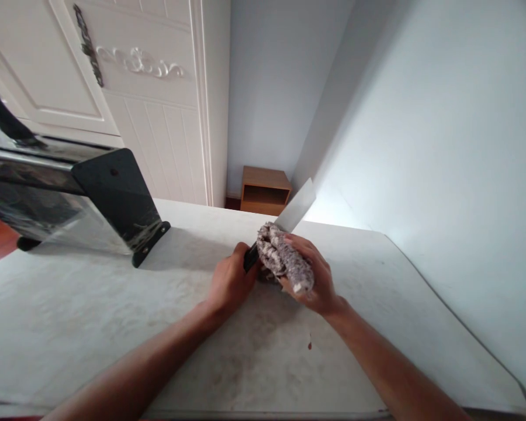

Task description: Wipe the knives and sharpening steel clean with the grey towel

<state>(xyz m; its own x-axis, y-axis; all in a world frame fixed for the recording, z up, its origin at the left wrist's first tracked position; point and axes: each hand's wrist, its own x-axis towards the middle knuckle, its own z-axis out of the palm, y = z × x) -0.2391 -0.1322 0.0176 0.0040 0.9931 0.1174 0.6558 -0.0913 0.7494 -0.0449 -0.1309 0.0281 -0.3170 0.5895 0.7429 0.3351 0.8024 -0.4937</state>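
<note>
My left hand [234, 278] is wrapped round the black handle of a knife [297, 204]. The wide pale blade slants up and away to the right, above the far part of the tabletop. My right hand [313, 272] grips a bunched grey-brown cloth [284, 257], which is folded round the blade close to the handle. The cloth covers the lower blade, so only its outer end shows. Both hands are close together over the middle of the white table [193, 362].
At the left stands a black knife block [114, 193] with clear sides and a black handle sticking out. White cabinets [158, 134] rise behind it. A small wooden stand [265, 184] sits beyond the table's far edge. A pale wall [447, 146] runs along the right. A small brown spot [310, 345] marks the tabletop.
</note>
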